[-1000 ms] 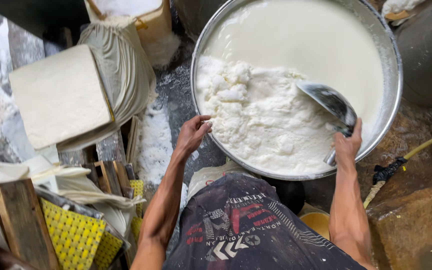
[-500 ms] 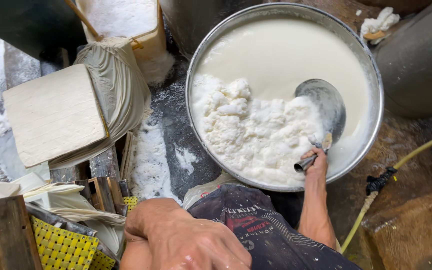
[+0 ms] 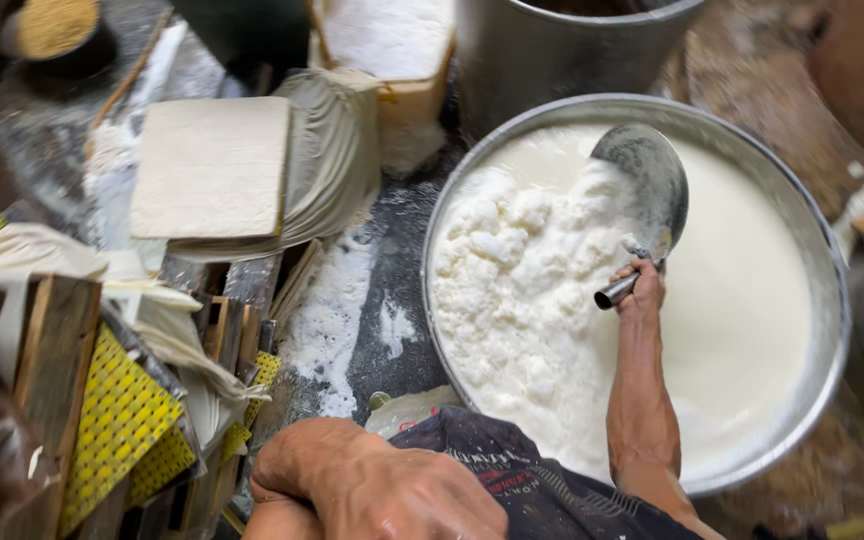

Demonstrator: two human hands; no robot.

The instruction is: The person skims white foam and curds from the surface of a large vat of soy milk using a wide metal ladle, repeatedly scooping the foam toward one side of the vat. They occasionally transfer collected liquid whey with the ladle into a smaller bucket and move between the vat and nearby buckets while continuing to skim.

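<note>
One wide metal basin (image 3: pixel 832 300) sits on the wet floor (image 3: pixel 392 300), holding white liquid on its right side and a single heap of lumpy white curd (image 3: pixel 512 300) piled along its left. The right hand (image 3: pixel 640 292) is closed tight around the short handle of one round metal scoop (image 3: pixel 644 185), whose bowl rests at the upper edge of the curd, tilted up out of the liquid. The left hand (image 3: pixel 372 485) lies low and close to the camera, well apart from the basin; it seems to rest on the dark patterned cloth (image 3: pixel 542 490) over the knees, fingers curled loosely with nothing in them that I can see. Behind the basin stands one tall metal drum (image 3: pixel 552 55). To the left lies one flat square slab (image 3: pixel 214 165) on folded pale cloth (image 3: pixel 327 150), and above it one cloth-lined wooden box (image 3: pixel 392 50) filled with white. Two yellow perforated mats (image 3: pixel 122 420) lean among the wooden frames (image 3: pixel 57 340) at lower left.
</note>
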